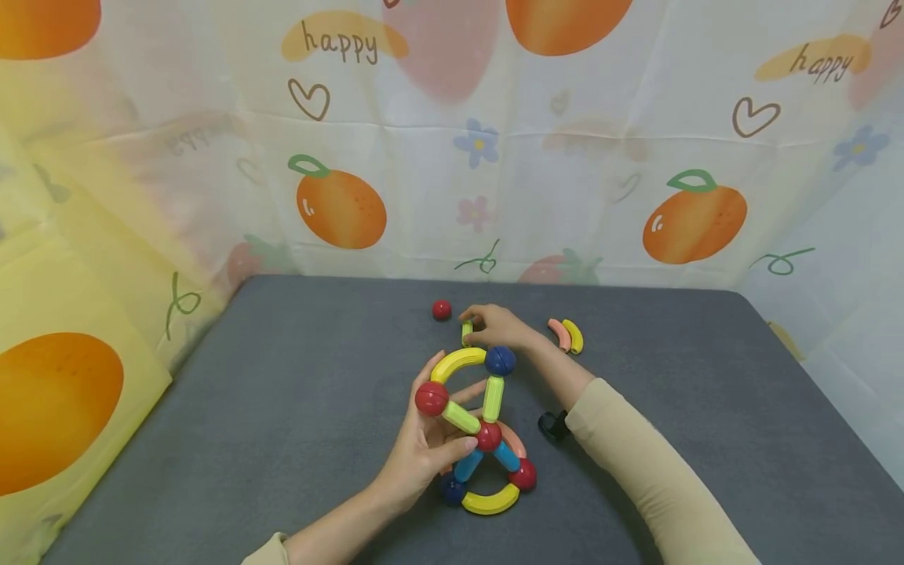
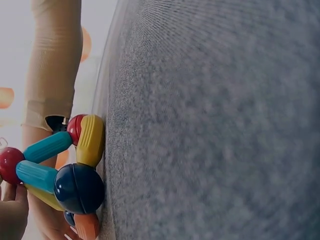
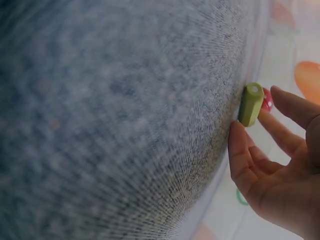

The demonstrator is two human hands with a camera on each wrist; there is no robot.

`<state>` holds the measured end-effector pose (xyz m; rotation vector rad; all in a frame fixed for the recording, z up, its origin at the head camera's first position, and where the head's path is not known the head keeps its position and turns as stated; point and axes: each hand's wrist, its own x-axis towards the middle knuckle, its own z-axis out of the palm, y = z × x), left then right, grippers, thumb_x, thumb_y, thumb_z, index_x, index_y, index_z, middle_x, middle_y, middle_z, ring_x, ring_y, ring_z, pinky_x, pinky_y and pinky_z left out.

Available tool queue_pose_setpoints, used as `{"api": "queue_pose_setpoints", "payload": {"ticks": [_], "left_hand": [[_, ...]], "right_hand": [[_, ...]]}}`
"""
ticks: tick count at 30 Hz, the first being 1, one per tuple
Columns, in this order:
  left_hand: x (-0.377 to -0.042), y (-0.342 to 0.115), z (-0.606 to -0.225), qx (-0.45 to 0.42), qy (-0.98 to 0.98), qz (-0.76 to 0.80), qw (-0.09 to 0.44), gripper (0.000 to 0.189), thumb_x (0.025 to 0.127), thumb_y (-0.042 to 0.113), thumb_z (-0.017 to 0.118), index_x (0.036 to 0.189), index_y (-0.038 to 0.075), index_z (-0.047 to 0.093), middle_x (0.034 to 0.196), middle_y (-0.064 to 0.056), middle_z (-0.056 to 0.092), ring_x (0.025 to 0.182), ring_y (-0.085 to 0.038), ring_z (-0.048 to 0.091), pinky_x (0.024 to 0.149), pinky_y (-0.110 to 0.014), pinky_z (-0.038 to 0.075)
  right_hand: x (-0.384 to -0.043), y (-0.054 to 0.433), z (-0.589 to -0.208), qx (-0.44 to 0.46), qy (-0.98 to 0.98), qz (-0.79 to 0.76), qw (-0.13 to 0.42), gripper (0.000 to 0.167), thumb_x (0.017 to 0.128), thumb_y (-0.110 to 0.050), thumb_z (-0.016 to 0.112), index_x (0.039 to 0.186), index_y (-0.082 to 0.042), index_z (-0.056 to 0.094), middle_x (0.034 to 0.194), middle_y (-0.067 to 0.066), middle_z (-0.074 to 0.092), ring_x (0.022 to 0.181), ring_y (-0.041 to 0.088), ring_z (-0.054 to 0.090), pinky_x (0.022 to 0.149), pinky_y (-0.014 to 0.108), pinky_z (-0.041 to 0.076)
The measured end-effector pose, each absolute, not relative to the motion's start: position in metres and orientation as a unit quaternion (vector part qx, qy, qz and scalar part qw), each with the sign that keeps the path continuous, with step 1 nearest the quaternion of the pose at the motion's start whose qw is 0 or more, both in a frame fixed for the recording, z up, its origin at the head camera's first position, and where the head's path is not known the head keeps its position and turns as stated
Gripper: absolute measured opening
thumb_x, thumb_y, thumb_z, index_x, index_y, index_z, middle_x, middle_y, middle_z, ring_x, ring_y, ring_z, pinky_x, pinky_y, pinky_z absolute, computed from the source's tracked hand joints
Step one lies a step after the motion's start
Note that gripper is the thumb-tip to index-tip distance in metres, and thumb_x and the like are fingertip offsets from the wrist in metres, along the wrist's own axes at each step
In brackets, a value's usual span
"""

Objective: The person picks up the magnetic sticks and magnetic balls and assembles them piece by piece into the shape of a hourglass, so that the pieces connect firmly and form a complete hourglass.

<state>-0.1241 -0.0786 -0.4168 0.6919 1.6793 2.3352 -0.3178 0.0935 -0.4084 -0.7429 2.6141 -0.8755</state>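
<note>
Curtain, white with printed oranges and hearts, behind far edge of dark grey desk. Right sleeve, beige, over the desk's right half; left sleeve mostly cropped. Ball-and-stick toy, two loops joined at middle red ball, upright around desk centre, well short of far edge. Left hand holds toy: thumb at middle red ball, other fingers behind. Right hand near the far edge, fingers partly closed, curled round green stick; cannot tell if every fingertip touches. Loose pink curve and yellow curve side by side near far edge, right of that hand. Black item at right cuff, partly hidden. Loose red ball just left of green stick, close to far edge.
</note>
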Motion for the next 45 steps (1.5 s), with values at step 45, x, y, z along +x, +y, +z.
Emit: {"api": "queue_pose_setpoints", "payload": {"ticks": [45], "left_hand": [[-0.123,-0.081,-0.412,0.21,0.589,0.777,0.078,0.081,0.098,0.002,0.055,0.159,0.024,0.006,0.148,-0.034,0.042,0.117,-0.007,0.067,0.102,-0.021,0.05]], "right_hand": [[-0.245,0.156,-0.333,-0.172,0.786,-0.587,-0.087,0.037,0.086,-0.009,0.076,0.12,-0.008,0.061,0.113,0.004,0.066,0.098,0.012,0.066,0.084,0.025,0.057]]}}
